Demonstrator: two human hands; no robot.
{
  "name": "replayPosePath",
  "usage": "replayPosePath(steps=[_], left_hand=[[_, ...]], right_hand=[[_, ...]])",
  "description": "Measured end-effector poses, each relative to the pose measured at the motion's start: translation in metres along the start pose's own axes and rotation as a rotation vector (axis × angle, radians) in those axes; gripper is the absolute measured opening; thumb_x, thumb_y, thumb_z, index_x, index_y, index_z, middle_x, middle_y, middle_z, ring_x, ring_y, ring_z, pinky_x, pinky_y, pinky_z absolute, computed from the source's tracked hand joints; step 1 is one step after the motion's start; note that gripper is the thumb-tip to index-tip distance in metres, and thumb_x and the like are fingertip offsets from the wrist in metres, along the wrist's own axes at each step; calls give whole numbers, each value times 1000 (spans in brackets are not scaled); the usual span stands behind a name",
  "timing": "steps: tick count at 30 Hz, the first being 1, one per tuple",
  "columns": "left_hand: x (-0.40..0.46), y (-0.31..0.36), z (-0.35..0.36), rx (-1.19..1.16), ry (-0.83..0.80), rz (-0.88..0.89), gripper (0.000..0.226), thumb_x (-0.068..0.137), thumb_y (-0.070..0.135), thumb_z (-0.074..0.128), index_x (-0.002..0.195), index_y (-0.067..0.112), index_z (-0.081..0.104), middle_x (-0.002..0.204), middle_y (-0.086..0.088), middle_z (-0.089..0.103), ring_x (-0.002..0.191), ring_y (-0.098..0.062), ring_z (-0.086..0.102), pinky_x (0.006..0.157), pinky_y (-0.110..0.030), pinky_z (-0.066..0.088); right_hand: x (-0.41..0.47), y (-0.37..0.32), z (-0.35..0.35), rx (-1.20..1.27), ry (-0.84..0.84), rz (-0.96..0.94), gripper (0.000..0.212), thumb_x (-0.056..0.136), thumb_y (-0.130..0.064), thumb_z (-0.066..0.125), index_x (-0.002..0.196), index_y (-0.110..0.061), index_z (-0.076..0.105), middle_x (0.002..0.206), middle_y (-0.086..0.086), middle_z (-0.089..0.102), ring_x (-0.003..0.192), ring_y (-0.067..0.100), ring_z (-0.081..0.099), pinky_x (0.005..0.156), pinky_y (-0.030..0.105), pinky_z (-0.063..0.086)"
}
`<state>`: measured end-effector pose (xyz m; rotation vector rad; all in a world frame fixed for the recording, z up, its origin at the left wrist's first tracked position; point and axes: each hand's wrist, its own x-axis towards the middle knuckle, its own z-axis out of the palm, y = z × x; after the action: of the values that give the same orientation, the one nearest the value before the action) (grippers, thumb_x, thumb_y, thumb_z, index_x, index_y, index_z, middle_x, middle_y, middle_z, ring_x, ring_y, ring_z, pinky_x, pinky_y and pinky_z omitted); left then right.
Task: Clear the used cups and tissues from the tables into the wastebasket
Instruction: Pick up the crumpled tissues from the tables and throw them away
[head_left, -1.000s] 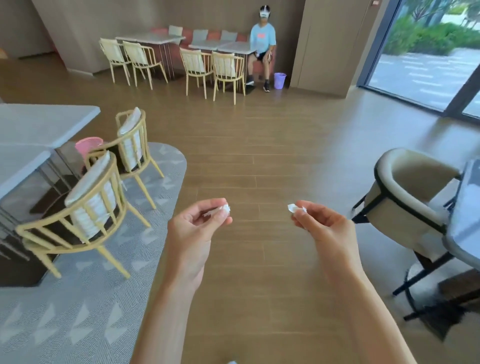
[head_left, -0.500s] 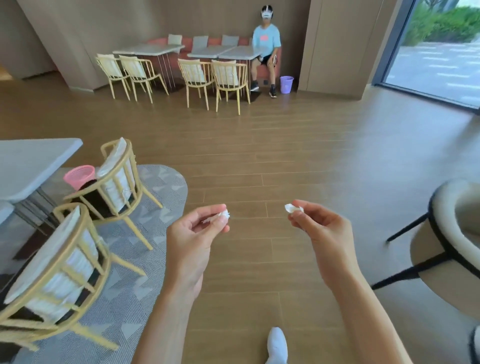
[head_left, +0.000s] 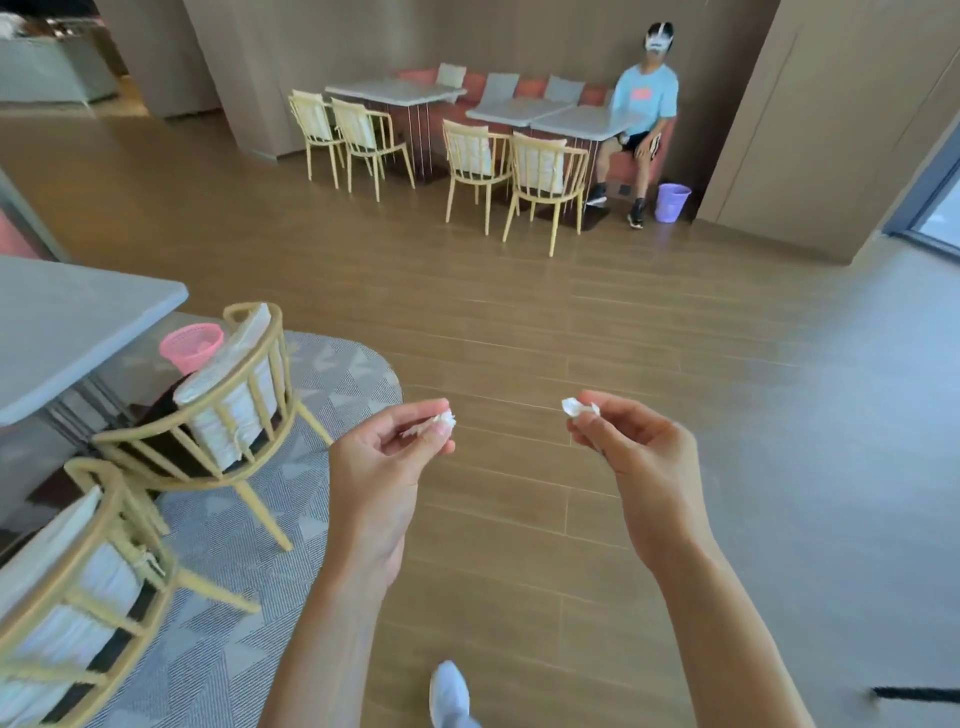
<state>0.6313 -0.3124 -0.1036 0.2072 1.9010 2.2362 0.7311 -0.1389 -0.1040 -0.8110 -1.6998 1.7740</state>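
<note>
My left hand (head_left: 387, 457) is held out over the wooden floor, pinching a small crumpled white tissue (head_left: 444, 419) between thumb and fingers. My right hand (head_left: 636, 452) pinches another crumpled white tissue (head_left: 577, 407) at the same height. A pink mesh wastebasket (head_left: 191, 345) stands on the floor at the left, partly behind a yellow chair and beside the grey table (head_left: 62, 322). A purple wastebasket (head_left: 671, 202) stands far back by the wall.
Two yellow chairs (head_left: 228, 410) with white cushions stand on a grey rug (head_left: 311, 467) at my left. Far back are grey tables (head_left: 566, 117), several yellow chairs and a seated person (head_left: 641, 104). My white shoe (head_left: 449, 693) shows at the bottom.
The view has swung left and moved forward: the beige armchair at the right has left the frame, and the far tables are nearer. Both hands keep pinching their tissues.
</note>
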Motion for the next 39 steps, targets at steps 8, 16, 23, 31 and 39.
replayPosePath(steps=[8,16,23,31,39], left_hand=[[201,-22,71,-40,25,-43,15,88,-1,73,100,7,78,81,1,74,70,-11,67,86,-22,58],[390,-9,153,-24,-37,-32,16,87,-2,74,97,10,79,86,-5,74,70,-11,66,76,-18,57],[525,-39,215,46,43,-71,16,85,2,77,95,14,81,83,-5,73,67,-8,62,78,-20,55],[684,-33,291,-10,251,-16,21,84,1,77,93,19,82,91,-12,74,74,-11,66,89,-25,53],[817,-38,295,-1,453,36,25,86,-2,75,92,21,82,97,-23,74,77,-13,68,83,-24,54]], right_hand=[[210,4,60,-55,-48,3,14,85,-23,82,98,-18,81,82,3,77,80,10,72,101,40,55],[404,-19,105,-17,-18,-7,10,91,-17,77,99,-19,80,80,2,76,78,9,71,99,41,55],[570,0,121,37,-40,42,11,88,-19,80,99,-18,81,78,-1,75,75,8,70,101,44,55],[778,-22,177,33,-314,33,10,91,-14,75,100,-18,80,78,0,76,75,8,69,85,26,54],[915,-28,279,-26,-563,48,11,90,-13,76,95,-22,80,81,-4,77,77,8,70,82,21,52]])
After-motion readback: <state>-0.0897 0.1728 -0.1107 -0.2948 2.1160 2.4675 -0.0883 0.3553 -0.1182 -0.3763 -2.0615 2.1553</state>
